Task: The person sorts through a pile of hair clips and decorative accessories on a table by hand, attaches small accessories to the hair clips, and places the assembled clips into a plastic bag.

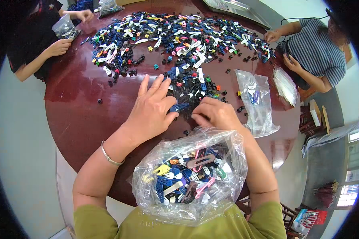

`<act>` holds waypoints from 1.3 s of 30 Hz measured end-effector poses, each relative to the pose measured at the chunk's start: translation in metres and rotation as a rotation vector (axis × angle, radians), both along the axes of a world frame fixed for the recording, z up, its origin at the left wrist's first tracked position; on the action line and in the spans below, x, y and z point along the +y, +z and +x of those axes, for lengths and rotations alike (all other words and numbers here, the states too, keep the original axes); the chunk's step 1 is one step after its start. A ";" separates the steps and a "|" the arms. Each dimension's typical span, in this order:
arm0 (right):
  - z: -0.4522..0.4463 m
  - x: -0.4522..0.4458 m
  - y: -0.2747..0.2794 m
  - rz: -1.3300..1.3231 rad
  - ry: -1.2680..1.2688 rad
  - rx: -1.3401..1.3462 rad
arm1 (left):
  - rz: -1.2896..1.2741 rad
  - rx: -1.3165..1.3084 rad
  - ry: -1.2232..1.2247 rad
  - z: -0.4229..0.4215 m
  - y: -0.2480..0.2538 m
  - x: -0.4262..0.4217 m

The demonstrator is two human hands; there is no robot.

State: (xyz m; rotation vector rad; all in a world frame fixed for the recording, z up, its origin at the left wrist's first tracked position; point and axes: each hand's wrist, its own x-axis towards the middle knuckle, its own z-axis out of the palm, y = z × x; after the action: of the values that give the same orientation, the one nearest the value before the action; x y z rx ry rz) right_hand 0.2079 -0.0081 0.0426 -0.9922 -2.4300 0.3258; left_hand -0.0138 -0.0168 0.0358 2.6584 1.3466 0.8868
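My left hand rests over the near edge of the pile, thumb and index finger closed around a blue snap hair clip. Across from it, my right hand has its fingers curled together at the dark clips; whatever is in them is hidden. Between both hands lies a small heap of black hair clips with some white and blue ones mixed in. An open clear plastic bag sits in front of my body, holding snap clips in blue, white, yellow, pink and brown.
A large pile of mixed hair clips spreads over the round dark red table. A flat clear bag with a few clips and a stack of empty bags lie right. One person sits at left with a small bag, another at right.
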 end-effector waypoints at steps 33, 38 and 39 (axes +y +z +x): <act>0.016 0.000 0.007 -0.015 -0.138 0.035 | -0.097 -0.219 0.148 -0.009 -0.016 0.019; 0.021 0.010 0.003 0.025 -0.391 0.180 | -0.243 -0.225 0.168 -0.009 -0.026 0.026; 0.022 0.012 0.005 -0.054 -0.447 0.138 | -0.288 -0.197 0.148 -0.008 -0.026 0.025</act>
State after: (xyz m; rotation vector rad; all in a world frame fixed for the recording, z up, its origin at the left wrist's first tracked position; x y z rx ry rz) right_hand 0.2302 0.0035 0.0479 -1.4458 -2.0154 0.2908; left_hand -0.0216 0.0086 0.0101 2.2222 1.5067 0.8651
